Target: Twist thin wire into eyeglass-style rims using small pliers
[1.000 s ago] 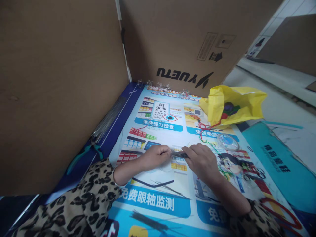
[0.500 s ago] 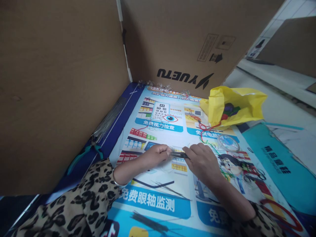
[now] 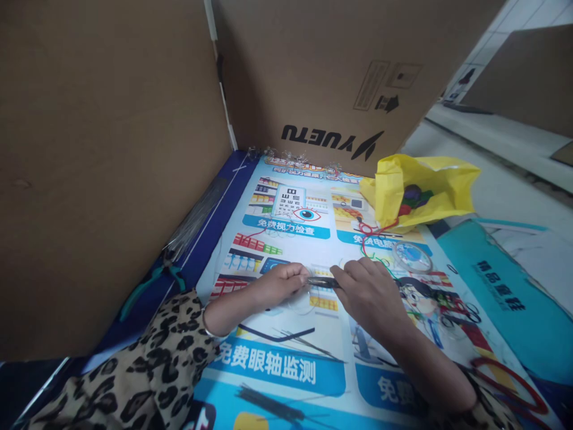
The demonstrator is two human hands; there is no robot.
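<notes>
In my right hand is a pair of pliers, gripped near the handles, its dark jaws pointing left. My left hand is pinched closed right at the tips of those jaws. A thin, pale loop of wire seems to hang below the left fingers; what exactly they pinch is too small to make out. Both hands are over the middle of a printed poster. Short dark wire pieces lie on it nearer to me, beside a thicker bundle of wires.
Cardboard walls stand left and behind. Teal-handled pliers and long wires lie along the left wall. At the right are a yellow bag with coloured balls of yarn, a clear tape roll, red cord and a teal sheet.
The pliers have turned slightly in my right hand, and their jaws remain at my left fingertips. My view has shifted a little; the things on the poster stay put.
</notes>
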